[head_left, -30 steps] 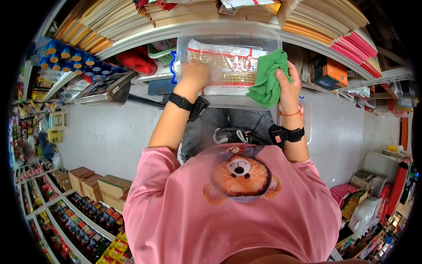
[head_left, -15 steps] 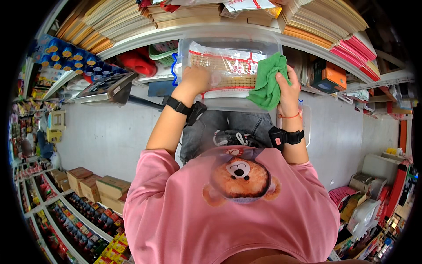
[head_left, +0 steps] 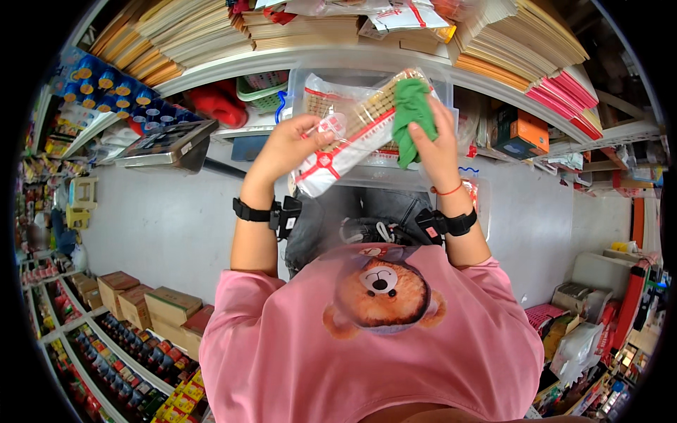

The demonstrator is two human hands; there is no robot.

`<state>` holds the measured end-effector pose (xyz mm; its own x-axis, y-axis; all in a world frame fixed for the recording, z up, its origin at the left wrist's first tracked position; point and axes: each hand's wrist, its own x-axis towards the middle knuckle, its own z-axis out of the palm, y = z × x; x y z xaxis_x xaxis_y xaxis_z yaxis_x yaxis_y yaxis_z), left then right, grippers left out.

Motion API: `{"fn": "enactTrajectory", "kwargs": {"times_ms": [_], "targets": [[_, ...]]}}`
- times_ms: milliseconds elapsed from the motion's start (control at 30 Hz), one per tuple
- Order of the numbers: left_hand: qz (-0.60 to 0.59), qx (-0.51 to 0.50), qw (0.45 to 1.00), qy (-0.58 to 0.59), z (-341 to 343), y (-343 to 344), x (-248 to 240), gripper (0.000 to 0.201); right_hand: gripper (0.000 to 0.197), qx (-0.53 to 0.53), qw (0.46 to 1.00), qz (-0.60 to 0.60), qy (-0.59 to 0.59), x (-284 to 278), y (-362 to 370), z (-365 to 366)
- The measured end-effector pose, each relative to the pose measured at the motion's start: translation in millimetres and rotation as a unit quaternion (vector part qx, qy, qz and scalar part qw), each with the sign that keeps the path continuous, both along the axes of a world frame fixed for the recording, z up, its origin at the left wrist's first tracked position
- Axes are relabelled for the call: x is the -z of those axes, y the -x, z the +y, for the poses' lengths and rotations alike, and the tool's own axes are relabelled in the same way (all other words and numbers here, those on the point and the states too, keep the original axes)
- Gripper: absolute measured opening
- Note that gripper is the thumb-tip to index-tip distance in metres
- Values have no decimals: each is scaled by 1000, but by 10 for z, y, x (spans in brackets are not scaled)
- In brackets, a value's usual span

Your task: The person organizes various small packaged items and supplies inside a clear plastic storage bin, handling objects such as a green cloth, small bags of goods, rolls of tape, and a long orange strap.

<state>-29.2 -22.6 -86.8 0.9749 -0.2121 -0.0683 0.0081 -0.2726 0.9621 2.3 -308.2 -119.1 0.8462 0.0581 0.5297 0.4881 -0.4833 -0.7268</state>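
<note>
Raised and turned aslant since the earlier frame: one packet (head_left: 361, 134), clear film with red-and-white bands, tan ribbed contents. Location: twelve o'clock from the frame's centre, above a clear plastic bin (head_left: 345, 70); its ends point between one and two, and between seven and eight.

Left hand (head_left: 289, 144), eleven o'clock: grip closed, thumb and fingers pinching the packet toward its lower end.

Right hand (head_left: 438, 144), two o'clock: grip closed on a green cloth (head_left: 412, 120), which lies against the packet's upper end (whether the fingers clasp the packet through it is hidden).

Handling, by judgement: light to moderate weight; fairly stiff along its length; film slick and apt to crinkle; cloth soft and limp. Best hold: both ends, around the firm contents, not by loose film.

Also present: second packet (head_left: 331, 92), lying in the bin; green basket (head_left: 261, 96), eleven o'clock; red jug (head_left: 220, 107), between ten and eleven; orange-and-dark box (head_left: 529, 132), two o'clock.
</note>
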Motion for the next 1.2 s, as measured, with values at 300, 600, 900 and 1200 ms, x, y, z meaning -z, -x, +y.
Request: {"fn": "enactTrajectory", "kwargs": {"times_ms": [300,600,900,1200], "targets": [[-24,-41,995,85,-206,-40,258,26,46,-397,908,117,66,-274,241,172],[53,-12,984,168,-225,-9,220,23,42,-169,851,326,-377,-24,193,-140],[113,79,986,97,-379,71,-238,26,52,-157,826,267,-471,-53,266,-58],[-16,-6,977,213,-134,111,-491,26,83,-244,841,225,-428,-53,274,-56]]}}
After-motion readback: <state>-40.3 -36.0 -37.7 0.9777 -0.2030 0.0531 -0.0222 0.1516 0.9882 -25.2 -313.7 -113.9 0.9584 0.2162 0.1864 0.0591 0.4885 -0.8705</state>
